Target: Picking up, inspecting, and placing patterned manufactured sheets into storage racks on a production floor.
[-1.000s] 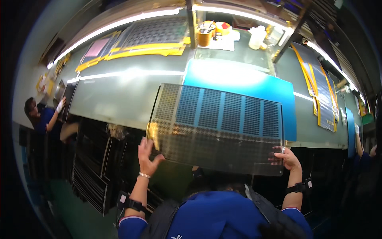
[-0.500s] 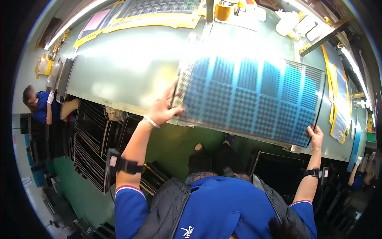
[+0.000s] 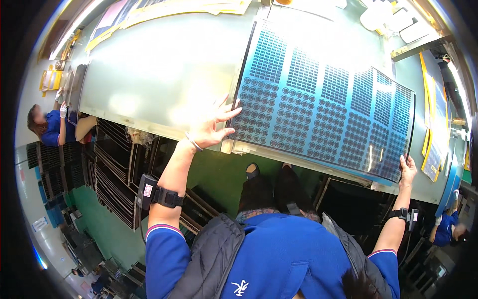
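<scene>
A large thin rectangular panel (image 3: 318, 107) with a dark rim lies over the worktable and slightly overhangs its near edge. Its shiny blue face carries dark rows of small rounded shapes nearer me and small rectangular shapes farther off. At its left edge, my left hand (image 3: 209, 127) holds the rim with thumb and fingers spread along it. My right hand (image 3: 407, 172) pinches the near right corner, its fingers partly hidden by the panel. Glare washes out part of the panel's far side.
The pale worktable (image 3: 149, 84) reflects the lamps strongly. Yellow-edged sheets (image 3: 174, 10) lie at its far side, with more yellow-edged sheets (image 3: 433, 119) at right. Dark racks (image 3: 114, 169) stand below left. A co-worker (image 3: 50, 124) sits at far left; another person (image 3: 448, 226) is at right.
The panel has shifted slightly right and its tilt has lessened, so its pattern shows more sharply. Both my hands have moved right with it, still at its edges.
</scene>
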A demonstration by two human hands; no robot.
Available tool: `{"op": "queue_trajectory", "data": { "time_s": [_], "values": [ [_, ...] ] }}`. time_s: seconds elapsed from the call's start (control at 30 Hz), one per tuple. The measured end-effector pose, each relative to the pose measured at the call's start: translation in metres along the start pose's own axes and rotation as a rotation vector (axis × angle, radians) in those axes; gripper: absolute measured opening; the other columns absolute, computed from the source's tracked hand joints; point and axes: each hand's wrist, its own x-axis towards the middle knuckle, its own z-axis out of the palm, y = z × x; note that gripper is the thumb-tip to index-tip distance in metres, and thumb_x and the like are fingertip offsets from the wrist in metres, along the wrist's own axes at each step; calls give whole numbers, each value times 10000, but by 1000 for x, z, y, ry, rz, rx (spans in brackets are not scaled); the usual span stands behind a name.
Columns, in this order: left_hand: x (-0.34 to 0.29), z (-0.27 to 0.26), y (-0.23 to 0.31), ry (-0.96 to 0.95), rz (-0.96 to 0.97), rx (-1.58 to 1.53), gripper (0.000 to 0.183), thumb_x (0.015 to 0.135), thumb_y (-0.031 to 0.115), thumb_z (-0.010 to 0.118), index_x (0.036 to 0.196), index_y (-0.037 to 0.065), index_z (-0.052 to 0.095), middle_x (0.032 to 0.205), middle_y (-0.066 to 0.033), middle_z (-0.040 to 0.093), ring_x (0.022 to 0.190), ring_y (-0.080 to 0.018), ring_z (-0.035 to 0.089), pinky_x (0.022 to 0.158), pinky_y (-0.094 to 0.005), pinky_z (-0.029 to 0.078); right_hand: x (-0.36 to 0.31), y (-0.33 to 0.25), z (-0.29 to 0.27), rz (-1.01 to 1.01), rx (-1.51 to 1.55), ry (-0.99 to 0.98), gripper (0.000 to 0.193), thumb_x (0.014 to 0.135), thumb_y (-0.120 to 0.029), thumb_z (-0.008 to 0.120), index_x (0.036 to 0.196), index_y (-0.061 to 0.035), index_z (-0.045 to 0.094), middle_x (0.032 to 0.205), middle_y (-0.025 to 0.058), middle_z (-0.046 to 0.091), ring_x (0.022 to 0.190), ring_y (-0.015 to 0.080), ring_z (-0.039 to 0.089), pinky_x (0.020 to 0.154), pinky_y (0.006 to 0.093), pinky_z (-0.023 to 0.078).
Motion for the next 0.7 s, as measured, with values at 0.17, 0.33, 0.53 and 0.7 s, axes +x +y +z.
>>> {"op": "queue_trajectory", "data": {
  "time_s": [0.17,0.33,0.53,0.7],
  "values": [
    [1,-3,-1,-83,16,261,615,724,73,684,1298,218,519,1449,-16,365,1388,-316,201,1139,-454,124,-3,-2,-1,32,13,-3,290,815,-128,710,1084,-65,622,874,-42,626,741,33,534,659,189,404],
    [1,-3,-2,-140,-22,239,673,707,-59,605,1319,201,498,1486,-42,291,1417,-269,108,1136,-477,46,-8,-2,-1,20,10,-7,292,816,-127,710,1086,-61,620,880,-41,625,751,32,534,664,186,402],
    [1,-2,-5,-149,-31,203,678,712,-60,605,1325,207,491,1497,-43,266,1419,-251,107,1136,-476,28,-13,-3,4,0,18,16,287,810,-150,721,1073,-78,633,810,-74,590,664,10,486,598,169,378],
    [-1,-4,-9,-134,-4,223,676,722,-37,617,1334,216,481,1498,-43,267,1419,-250,110,1135,-471,40,-16,-8,7,12,32,7,297,809,-154,721,1082,-76,634,854,-63,609,722,19,512,656,172,393]
  ]
}}
